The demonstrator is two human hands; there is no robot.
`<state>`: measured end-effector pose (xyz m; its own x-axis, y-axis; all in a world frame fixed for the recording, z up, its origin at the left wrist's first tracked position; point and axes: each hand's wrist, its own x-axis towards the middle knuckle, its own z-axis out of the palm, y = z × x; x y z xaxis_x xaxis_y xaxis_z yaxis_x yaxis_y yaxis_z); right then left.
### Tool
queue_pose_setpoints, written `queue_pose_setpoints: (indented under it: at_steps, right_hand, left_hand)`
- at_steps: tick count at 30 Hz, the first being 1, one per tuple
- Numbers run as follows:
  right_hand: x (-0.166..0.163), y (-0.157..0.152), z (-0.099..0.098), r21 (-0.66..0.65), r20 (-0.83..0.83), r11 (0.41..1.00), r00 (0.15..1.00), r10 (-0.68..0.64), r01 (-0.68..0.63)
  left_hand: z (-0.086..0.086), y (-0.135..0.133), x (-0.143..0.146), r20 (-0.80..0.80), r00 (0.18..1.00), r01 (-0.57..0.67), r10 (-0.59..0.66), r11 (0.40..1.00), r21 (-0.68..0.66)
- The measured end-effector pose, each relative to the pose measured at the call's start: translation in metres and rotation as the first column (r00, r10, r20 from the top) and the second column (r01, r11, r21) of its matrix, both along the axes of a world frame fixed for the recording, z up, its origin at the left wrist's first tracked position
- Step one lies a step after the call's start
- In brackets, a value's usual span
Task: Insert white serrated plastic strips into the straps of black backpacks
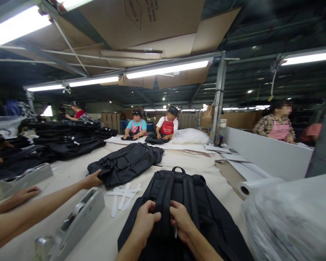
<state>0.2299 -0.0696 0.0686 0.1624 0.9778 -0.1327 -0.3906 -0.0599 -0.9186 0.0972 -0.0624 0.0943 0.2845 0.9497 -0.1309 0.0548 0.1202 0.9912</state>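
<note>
Backpack (pixel 179 203) lies flat on the cream table (pixel 206 163) right in front of us, black, straps up, its carry handle pointing away from us. Our left hand (pixel 146 221) curls its fingers round the left shoulder strap (pixel 164 192), pinching it, and our right hand (pixel 180 219) grips the backpack's fabric just beside it, fingers folded in, with a thin pale object showing under the palm; we cannot tell what it is. The two hands sit close together, almost touching.

To our left a co-worker's arm reaches across the table, that hand (pixel 92 179) touching a second black backpack (pixel 127 161), which lies farther away. White strips (pixel 123 195) lie between the two backpacks. A grey tape dispenser (pixel 78 217) stands near our left arm. A paper roll (pixel 256 185) rests at the right, beside a heap of clear plastic bags (pixel 293 217). Stacked black bags (pixel 67 136) fill the far left.
</note>
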Motion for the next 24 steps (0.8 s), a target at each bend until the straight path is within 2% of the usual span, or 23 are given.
queue_pose_setpoints:
  at_steps: [4,8,10,12,16,20,24]
  right_hand:
    - [0.001,-0.002,-0.001,-0.011,-0.029,0.995,0.995,0.098,-0.098]
    - [0.006,-0.002,0.001,-0.014,-0.073,0.981,0.978,0.194,-0.196]
    - [0.008,0.0,-0.002,-0.059,-0.089,0.967,0.966,0.241,-0.247]
    - [0.009,0.003,-0.008,-0.14,-0.035,0.949,0.959,0.281,-0.283]
    - [0.008,0.004,-0.016,-0.237,0.163,0.933,0.936,0.313,-0.271]
    - [0.007,-0.003,-0.006,-0.248,0.18,0.918,0.916,0.358,-0.31]
    - [0.006,-0.011,0.003,-0.115,0.176,0.939,0.923,0.342,-0.326]
  left_hand:
    - [0.001,-0.003,-0.004,-0.064,0.998,0.009,-0.006,0.999,0.048]
    - [-0.002,0.001,-0.008,0.039,0.999,0.039,-0.038,0.999,-0.034]
    - [-0.007,0.002,-0.008,0.06,0.998,0.036,-0.034,0.999,-0.026]
    - [-0.01,0.002,-0.008,0.05,0.998,0.035,-0.036,0.999,0.025]
    - [-0.007,-0.001,-0.006,0.048,0.998,0.045,-0.05,0.993,0.108]
    - [-0.004,-0.003,-0.008,-0.009,0.999,0.054,-0.053,0.983,0.174]
    - [-0.008,-0.004,-0.009,-0.072,0.997,0.047,-0.034,0.979,0.197]
